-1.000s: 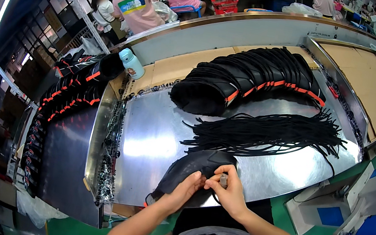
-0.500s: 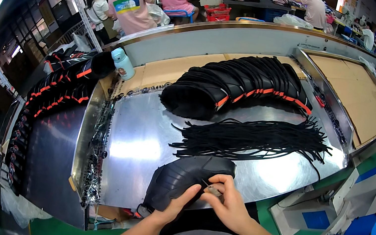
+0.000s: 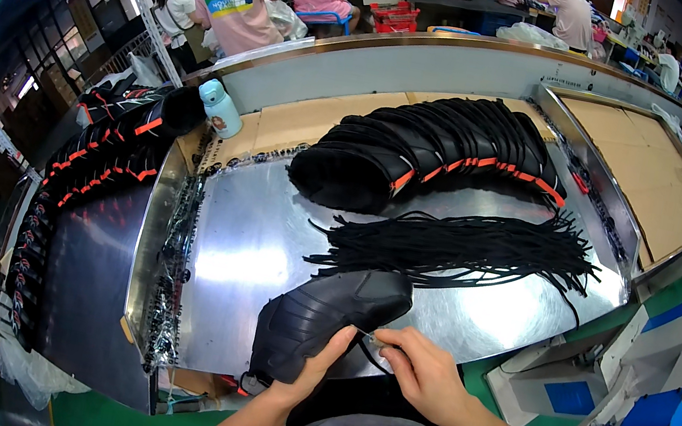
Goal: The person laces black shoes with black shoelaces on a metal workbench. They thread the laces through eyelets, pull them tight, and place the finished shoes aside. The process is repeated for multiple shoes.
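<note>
A black shoe upper (image 3: 305,321) is in my left hand (image 3: 318,366), whose thumb presses on its near side while the other fingers are hidden behind it. My right hand (image 3: 428,382) is closed in a pinch at the upper's right side. From that pinch a small thin-tipped hand tool (image 3: 369,336) points toward my left thumb; its tip is too small to make out. A black lace (image 3: 371,360) hangs in a curve between the upper and my right hand. Just beyond lies a heap of loose black laces (image 3: 462,251) on the metal tabletop (image 3: 242,232).
Behind the laces runs a nested row of black-and-orange uppers (image 3: 447,154). More uppers (image 3: 36,232) line the left side. A light-blue bottle (image 3: 220,110) stands at the back left. A white-and-blue machine (image 3: 650,377) is at the right. Several people sit or stand beyond the partition (image 3: 366,71).
The upper has tilted and shifted slightly left. My right hand has drawn away from it, to the right and down, with the tool, and a black lace curve now shows between them.
</note>
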Demonstrator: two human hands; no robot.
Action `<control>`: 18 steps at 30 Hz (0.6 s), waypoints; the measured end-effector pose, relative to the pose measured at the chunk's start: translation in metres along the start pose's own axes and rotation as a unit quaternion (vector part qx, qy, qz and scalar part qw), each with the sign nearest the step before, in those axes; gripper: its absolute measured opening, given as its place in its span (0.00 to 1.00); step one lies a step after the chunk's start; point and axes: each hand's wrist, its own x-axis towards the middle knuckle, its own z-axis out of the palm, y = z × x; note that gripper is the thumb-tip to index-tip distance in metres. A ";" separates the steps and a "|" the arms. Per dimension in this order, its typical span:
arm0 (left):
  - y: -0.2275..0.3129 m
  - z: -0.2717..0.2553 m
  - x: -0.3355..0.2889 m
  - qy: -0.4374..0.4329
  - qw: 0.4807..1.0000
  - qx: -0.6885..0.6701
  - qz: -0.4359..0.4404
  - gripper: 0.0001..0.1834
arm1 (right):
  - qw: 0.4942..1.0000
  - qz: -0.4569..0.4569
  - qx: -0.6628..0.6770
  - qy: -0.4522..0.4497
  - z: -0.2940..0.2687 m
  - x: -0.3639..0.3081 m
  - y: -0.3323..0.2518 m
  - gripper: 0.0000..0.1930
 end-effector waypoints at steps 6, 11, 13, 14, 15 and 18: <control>0.004 -0.002 -0.001 0.005 0.991 0.110 0.072 0.15 | 1.000 -0.013 -0.012 -0.017 -0.001 0.004 0.005 0.10; 0.041 0.011 0.004 -0.012 0.939 0.245 0.240 0.18 | 0.996 -0.014 -0.081 -0.036 0.002 0.006 0.005 0.10; 0.037 0.012 -0.006 0.009 0.902 0.355 0.246 0.19 | 0.993 -0.014 -0.110 -0.028 0.008 0.002 0.008 0.11; 0.038 0.014 -0.008 0.000 0.896 0.369 0.249 0.18 | 0.992 -0.013 -0.122 -0.017 0.013 -0.002 0.010 0.11; 0.038 0.016 -0.011 -0.008 0.889 0.383 0.252 0.18 | 0.991 -0.009 -0.134 -0.004 0.020 -0.006 0.011 0.11; 0.011 0.011 -0.023 0.005 0.878 0.402 0.260 0.16 | 0.985 0.024 -0.165 -0.046 0.037 -0.007 0.004 0.09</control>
